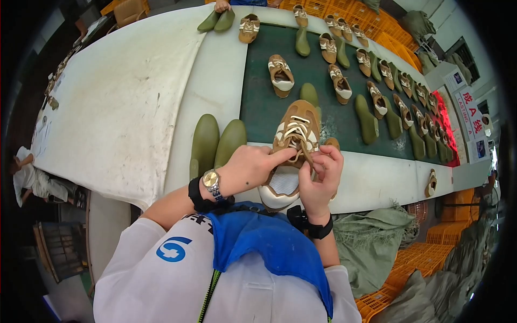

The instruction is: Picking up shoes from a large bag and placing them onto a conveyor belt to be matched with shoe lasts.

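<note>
A brown sneaker [298, 112] with cream stripes, cream laces and a white heel is right in front of me, toe pointing away. My left hand [245, 169] comes at it from the left, its index finger pressed on the laces by the tongue and its other fingers curled in. On the opposite side, my right hand [321, 180] pinches a shoelace at the top of the lacing, close to the tongue. The sneaker's pale insole shows through its opening. Part of another brown shoe [333, 143] peeks out behind my right hand.
A pair of green shoe lasts [206, 141] stands left of the sneaker. Rows of brown sneakers [340, 83] and green lasts [367, 118] lie on the dark green belt [258, 116]. Another person's hand [221, 6] touches lasts at the far end. Orange crates [417, 261] stand at lower right.
</note>
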{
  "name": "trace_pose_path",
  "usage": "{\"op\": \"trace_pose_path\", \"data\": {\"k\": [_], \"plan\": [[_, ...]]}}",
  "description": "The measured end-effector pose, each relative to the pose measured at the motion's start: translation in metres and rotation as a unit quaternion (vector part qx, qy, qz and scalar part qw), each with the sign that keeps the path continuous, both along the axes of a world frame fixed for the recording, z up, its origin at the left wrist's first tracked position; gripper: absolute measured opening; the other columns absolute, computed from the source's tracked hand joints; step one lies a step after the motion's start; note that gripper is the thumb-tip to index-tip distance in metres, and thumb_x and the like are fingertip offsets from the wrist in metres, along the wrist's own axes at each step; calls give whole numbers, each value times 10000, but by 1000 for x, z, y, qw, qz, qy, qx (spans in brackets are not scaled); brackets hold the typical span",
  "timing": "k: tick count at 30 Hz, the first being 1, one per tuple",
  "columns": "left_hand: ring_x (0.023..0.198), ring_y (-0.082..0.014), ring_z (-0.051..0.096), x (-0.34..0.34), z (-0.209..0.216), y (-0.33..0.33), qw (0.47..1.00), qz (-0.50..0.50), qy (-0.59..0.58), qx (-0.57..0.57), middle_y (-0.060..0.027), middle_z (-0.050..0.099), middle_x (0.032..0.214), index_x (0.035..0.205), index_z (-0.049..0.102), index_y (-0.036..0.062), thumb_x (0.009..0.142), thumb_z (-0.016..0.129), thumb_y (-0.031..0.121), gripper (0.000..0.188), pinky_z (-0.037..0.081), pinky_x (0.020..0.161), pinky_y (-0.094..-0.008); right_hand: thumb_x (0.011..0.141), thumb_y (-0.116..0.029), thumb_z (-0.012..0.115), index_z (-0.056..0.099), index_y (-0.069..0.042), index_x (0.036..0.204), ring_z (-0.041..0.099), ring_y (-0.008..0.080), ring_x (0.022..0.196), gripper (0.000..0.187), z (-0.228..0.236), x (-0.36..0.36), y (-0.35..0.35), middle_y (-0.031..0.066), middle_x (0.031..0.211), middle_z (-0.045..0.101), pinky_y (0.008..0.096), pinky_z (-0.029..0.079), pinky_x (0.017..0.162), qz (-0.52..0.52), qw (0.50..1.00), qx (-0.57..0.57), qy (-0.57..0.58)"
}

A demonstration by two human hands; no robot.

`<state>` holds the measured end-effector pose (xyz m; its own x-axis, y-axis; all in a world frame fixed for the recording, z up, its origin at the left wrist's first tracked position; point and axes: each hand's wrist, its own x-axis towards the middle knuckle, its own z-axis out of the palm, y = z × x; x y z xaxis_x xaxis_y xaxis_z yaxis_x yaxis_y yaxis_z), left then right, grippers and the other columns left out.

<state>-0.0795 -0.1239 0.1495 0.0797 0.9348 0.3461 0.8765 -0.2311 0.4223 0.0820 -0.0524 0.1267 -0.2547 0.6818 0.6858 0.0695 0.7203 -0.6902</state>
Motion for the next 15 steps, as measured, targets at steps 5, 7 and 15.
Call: {"op": "trace_pose_path", "data": {"k": [5,7,15], "plan": [[619,-265,586,-13,-2,-5,992,-118,41,24,-74,550,658,851,492,115,699,611,89,194,448,480,-373,710,119,549,506,-20,917,536,166,919,253,-2,8,11,110,1077,475,226,506,627,-26,989,-128,74],[609,-267,585,-18,-9,-4,992,-116,39,27,-74,547,656,947,551,144,711,600,81,249,454,484,-367,718,116,539,505,-24,913,538,163,942,242,-8,8,12,104,1076,480,233,521,651,20,985,-167,43],[531,-309,580,-28,-41,7,998,54,-16,-13,-123,585,615,1317,402,143,774,548,82,566,455,474,-396,768,-145,676,567,-66,1052,596,263,854,315,0,8,-5,109,956,585,333,496,675,82,963,-23,-255]]}}
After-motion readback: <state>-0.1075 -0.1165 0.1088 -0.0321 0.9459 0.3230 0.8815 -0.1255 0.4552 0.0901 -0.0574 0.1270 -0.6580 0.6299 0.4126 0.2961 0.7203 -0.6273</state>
